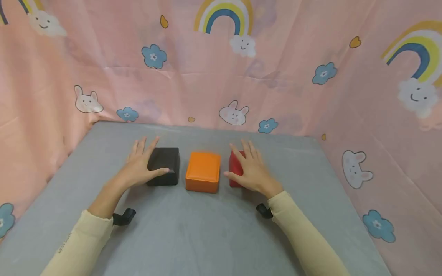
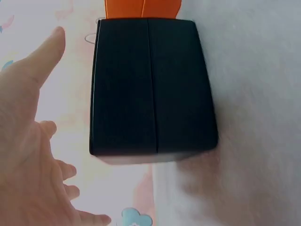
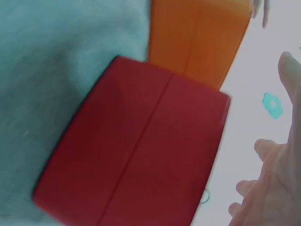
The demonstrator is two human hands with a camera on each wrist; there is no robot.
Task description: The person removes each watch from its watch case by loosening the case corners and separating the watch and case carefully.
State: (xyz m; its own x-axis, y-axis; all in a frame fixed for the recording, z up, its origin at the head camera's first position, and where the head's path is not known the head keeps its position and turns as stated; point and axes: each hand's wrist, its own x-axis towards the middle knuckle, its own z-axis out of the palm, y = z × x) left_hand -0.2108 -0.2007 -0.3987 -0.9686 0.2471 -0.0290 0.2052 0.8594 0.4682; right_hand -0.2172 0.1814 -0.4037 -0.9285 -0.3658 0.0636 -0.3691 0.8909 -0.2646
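Note:
Three small lidded boxes stand in a row on the grey table. At the left is a black box [image 1: 165, 159], the middle one is an orange box [image 1: 203, 168], and a red box [image 1: 235, 168] is at the right, partly hidden by a hand. My left hand [image 1: 139, 165] is spread over the left side of the black box, thumb across its front edge. My right hand [image 1: 253, 170] spreads over the red box, fingers pointing away. In the wrist views the black box [image 2: 150, 89] and the red box [image 3: 136, 146] sit beside straight, spread fingers.
The grey cloth-covered table [image 1: 193, 237] runs back to a pink curtain [image 1: 186, 88] printed with rainbows, rabbits and flowers, which also closes off both sides. Black wrist mounts [image 1: 125, 217] stick out below both sleeves.

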